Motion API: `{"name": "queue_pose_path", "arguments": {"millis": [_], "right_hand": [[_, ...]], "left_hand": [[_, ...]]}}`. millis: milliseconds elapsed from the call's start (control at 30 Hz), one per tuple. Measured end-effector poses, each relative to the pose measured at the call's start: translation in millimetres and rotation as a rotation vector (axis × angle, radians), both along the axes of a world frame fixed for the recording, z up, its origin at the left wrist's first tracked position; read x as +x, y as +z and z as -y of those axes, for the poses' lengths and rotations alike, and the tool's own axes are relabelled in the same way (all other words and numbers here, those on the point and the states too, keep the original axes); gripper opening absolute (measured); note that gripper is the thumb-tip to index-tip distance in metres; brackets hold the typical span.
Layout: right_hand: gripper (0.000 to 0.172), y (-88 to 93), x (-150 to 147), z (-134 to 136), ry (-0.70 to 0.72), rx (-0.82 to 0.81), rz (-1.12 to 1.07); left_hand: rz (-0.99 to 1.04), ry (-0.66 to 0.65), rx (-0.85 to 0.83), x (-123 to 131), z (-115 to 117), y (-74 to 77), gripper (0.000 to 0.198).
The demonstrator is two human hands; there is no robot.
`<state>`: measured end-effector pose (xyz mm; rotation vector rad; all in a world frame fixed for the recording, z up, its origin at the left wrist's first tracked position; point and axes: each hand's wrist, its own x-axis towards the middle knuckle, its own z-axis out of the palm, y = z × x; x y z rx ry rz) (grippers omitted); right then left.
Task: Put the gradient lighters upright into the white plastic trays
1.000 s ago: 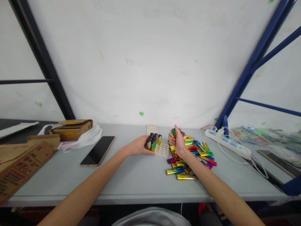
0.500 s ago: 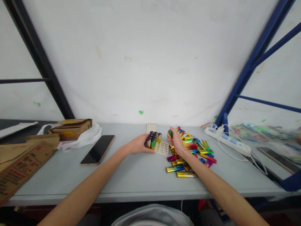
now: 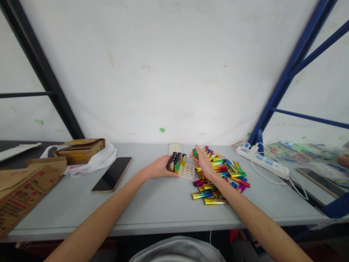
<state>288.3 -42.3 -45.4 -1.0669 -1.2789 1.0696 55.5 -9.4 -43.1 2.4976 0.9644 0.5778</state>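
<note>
My left hand (image 3: 162, 167) curves round the left side of several upright lighters (image 3: 176, 163), thumb in front and fingers behind. They have dark tops and shiny gold-to-green bodies, and stand in a white tray with round holes (image 3: 187, 171). One gold lighter (image 3: 184, 158) is upright a little to the right of the group. Above the tray's right side, my right hand (image 3: 203, 163) is closed on a green lighter (image 3: 195, 153), one end of it showing between thumb and fingers. Under and beside that hand lies a loose heap of metallic, multicoloured lighters (image 3: 209, 194).
Behind the tray is another white holed tray (image 3: 174, 147). A phone (image 3: 112, 174), a white bag (image 3: 105, 154) and cardboard boxes (image 3: 81, 151) lie to the left. On the right are a power strip (image 3: 263, 162) with cables, another phone (image 3: 321, 182) and part of another person's hand (image 3: 343, 161).
My right hand has turned slightly and shifted a little left with the green lighter, which now shows more. My left hand stays at the group of lighters. The whole view has shifted slightly.
</note>
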Motion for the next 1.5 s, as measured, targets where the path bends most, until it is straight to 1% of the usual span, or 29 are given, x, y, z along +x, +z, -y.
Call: {"name": "queue_pose_path", "arguments": {"millis": [100,167,267,333,367,500,633,733,933,1000,1200,1267,1300,1400,1433,1467,1500], "right_hand": [[0.056,2.8,5,0,-0.015,0.122,0.134],[0.052,6.4,8,2,-0.077,0.235,0.313],[0.042,11.9,11,7,-0.180,0.460,0.615],[0.038,14.0,12,9,-0.178,0.560,0.750],[0.036,14.4,12,10,-0.148,0.572,0.795],[0.031,12.0,11,12,-0.037,0.508,0.864],[0.028,8.0,9,10,-0.044,0.495,0.914],[0.028,8.9,10,8,-0.042,0.486,0.960],[0.027,14.2,16,2,0.149,0.598,1.062],[0.027,12.7,16,0,0.135,0.585,1.090],[0.028,4.4,3,-4,0.005,0.440,1.122],[0.033,4.6,-1,-2,-0.036,0.410,1.187],[0.036,5.8,-1,-1,-0.032,0.401,1.212],[0.044,13.7,9,0,0.060,0.405,1.176],[0.047,17.4,16,-2,0.054,0.410,1.145],[0.051,21.2,25,-5,0.010,0.407,1.127],[0.055,24.7,36,-11,-0.091,0.395,1.132]], "left_hand": [[0.005,-0.014,0.005,0,0,-0.1,0.075],[0.006,-0.014,0.008,0,0,-0.1,0.075],[0.002,-0.001,0.009,0,0,-0.1,0.076],[0.001,0.002,0.009,1,1,0.2,0.076],[0.003,0.002,0.007,1,1,0.4,0.076],[0.019,0.004,-0.006,1,2,1.4,0.073],[0.031,-0.018,-0.003,1,2,1.4,0.074],[0.036,-0.021,-0.003,1,1,0.8,0.074],[0.030,-0.042,0.001,0,0,-0.5,0.074],[0.030,-0.035,0.002,0,0,-1.1,0.074],[0.024,-0.023,0.007,0,-1,-1.7,0.075],[0.019,-0.025,0.010,0,0,-1.1,0.074],[0.015,-0.023,0.012,0,0,-0.7,0.074],[0.009,-0.016,0.007,0,1,-0.1,0.074],[0.012,-0.017,0.005,0,1,0.1,0.075],[0.016,-0.018,0.002,0,1,0.3,0.075],[0.016,-0.018,0.000,0,1,0.4,0.075]]}}
